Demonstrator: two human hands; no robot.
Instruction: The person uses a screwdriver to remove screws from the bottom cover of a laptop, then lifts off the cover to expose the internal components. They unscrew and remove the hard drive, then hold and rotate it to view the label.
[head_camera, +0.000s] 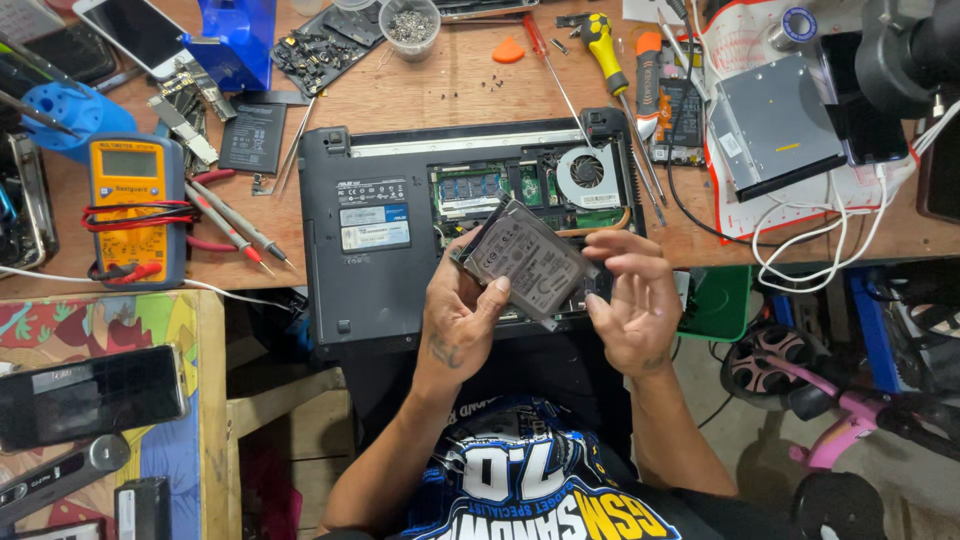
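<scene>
Two hands are working above the opened black laptop on the wooden worktop: the left hand is gripping a flat grey metal hard drive, the right hand is hovering open beside it. A clear round cup is holding small screws.

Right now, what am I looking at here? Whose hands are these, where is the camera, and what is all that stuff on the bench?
There is no machine here: a person works with bare hands, and the one camera sits on their head, looking down. The left hand holds a flat silver hard drive by its edge; the right hand is open beside it, fingers at its far end. Beneath lies a black laptop turned underside up, its cover off so the cooling fan shows. On the wooden bench around it are a yellow multimeter with red probes, a yellow-handled screwdriver and a silver disc drive.
</scene>
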